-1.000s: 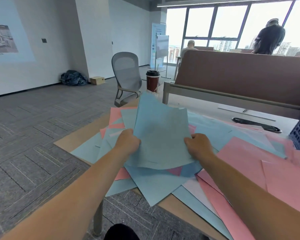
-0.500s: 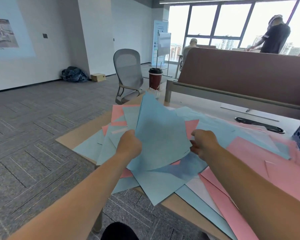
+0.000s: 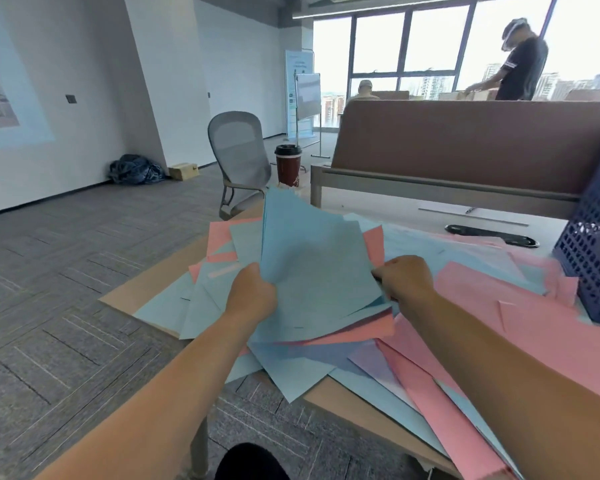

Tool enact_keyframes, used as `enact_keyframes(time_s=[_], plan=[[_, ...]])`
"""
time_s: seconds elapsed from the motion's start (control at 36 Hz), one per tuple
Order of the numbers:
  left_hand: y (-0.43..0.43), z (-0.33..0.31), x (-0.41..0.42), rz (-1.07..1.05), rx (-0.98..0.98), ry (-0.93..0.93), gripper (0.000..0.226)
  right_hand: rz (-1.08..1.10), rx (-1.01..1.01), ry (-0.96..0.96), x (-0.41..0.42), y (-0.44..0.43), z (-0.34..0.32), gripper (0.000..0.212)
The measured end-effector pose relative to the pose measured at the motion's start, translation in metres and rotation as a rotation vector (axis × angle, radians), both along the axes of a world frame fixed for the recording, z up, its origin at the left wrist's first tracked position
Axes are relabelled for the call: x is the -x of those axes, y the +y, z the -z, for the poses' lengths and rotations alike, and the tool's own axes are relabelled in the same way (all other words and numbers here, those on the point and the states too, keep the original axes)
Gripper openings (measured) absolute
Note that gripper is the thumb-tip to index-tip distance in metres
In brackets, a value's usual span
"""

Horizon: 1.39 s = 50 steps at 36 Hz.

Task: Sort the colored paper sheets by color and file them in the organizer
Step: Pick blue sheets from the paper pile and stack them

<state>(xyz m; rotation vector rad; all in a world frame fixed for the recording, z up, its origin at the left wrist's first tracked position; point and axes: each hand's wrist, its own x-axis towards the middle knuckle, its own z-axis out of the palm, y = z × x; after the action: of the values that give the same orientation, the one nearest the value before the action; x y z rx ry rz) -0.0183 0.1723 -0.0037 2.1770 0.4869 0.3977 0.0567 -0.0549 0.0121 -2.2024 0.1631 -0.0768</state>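
A raised stack of blue sheets [image 3: 312,268] tilts up over the table, and my left hand [image 3: 253,292] grips its left edge. My right hand [image 3: 406,278] pinches paper at the stack's right edge, where a pink sheet [image 3: 357,332] lies just beneath the blue ones. Loose blue and pink sheets [image 3: 541,327] cover the wooden table [image 3: 146,289] in a mixed spread. A dark blue perforated organizer [image 3: 596,258] stands at the right edge of the view, on the papers.
A red coffee cup [image 3: 288,166] stands at the table's far corner, a grey office chair [image 3: 239,157] behind it. A brown partition [image 3: 465,147] runs along the desk's far side with a black cable slot [image 3: 492,235] before it. Two people are by the windows.
My right hand has slid from the blue stack's lower right edge further right and up. A pink sheet now shows under the stack. The view shifted left, bringing the organizer into sight.
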Motion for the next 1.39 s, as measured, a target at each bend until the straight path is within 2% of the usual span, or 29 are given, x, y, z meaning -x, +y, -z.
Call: enact_keyframes(time_s=[0.17, 0.25, 0.33, 0.39, 0.47, 0.53, 0.61, 0.69, 0.78, 0.83, 0.89, 0.94, 1.03, 1.14, 1.25, 1.39], plan=[[-0.053, -0.021, 0.011, 0.085, -0.029, -0.050, 0.012, 0.086, 0.011, -0.088, 0.024, -0.059, -0.014, 0.022], [-0.084, -0.022, 0.016, 0.136, -0.019, -0.054, 0.013, 0.099, 0.130, -0.058, 0.031, -0.095, -0.017, 0.028], [-0.111, -0.018, 0.021, 0.176, 0.019, -0.040, 0.015, 0.121, 0.266, -0.003, 0.045, -0.130, -0.023, 0.020], [-0.128, -0.017, 0.024, 0.199, 0.033, -0.031, 0.017, 0.147, 0.292, 0.020, 0.054, -0.156, -0.024, 0.016], [-0.151, -0.014, 0.026, 0.230, 0.043, -0.009, 0.019, 0.173, 0.317, 0.022, 0.069, -0.193, -0.026, 0.021], [-0.166, -0.014, 0.029, 0.239, 0.054, -0.001, 0.020, 0.186, 0.380, 0.021, 0.085, -0.211, -0.032, 0.013], [-0.182, -0.014, 0.033, 0.249, 0.080, -0.001, 0.019, 0.170, 0.539, 0.094, 0.102, -0.231, -0.036, 0.028], [-0.188, -0.013, 0.036, 0.256, 0.103, 0.000, 0.020, 0.202, 0.600, 0.133, 0.110, -0.236, -0.036, 0.030], [-0.188, -0.013, 0.041, 0.248, 0.126, 0.002, 0.022, 0.256, 0.568, 0.061, 0.110, -0.223, -0.035, 0.044], [-0.184, -0.013, 0.043, 0.232, 0.150, -0.002, 0.020, 0.179, 0.453, 0.006, 0.106, -0.207, -0.036, 0.045], [-0.175, -0.014, 0.045, 0.222, 0.180, -0.005, 0.023, 0.093, 0.287, 0.036, 0.099, -0.187, -0.036, 0.047], [-0.164, -0.017, 0.045, 0.216, 0.223, -0.005, 0.026, 0.053, 0.125, 0.052, 0.093, -0.169, -0.034, 0.044], [-0.145, -0.023, 0.045, 0.195, 0.269, -0.029, 0.025, 0.038, -0.006, 0.063, 0.078, -0.149, -0.027, 0.045], [-0.119, -0.026, 0.038, 0.180, 0.288, -0.028, 0.024, 0.012, -0.185, 0.142, 0.054, -0.125, -0.020, 0.034], [-0.093, -0.027, 0.014, 0.141, 0.286, -0.010, 0.025, -0.037, -0.096, 0.124, 0.018, -0.095, -0.012, 0.015], [-0.072, -0.025, -0.029, 0.152, 0.306, 0.039, 0.025, -0.103, 0.213, 0.017, -0.028, -0.056, -0.008, 0.007]])
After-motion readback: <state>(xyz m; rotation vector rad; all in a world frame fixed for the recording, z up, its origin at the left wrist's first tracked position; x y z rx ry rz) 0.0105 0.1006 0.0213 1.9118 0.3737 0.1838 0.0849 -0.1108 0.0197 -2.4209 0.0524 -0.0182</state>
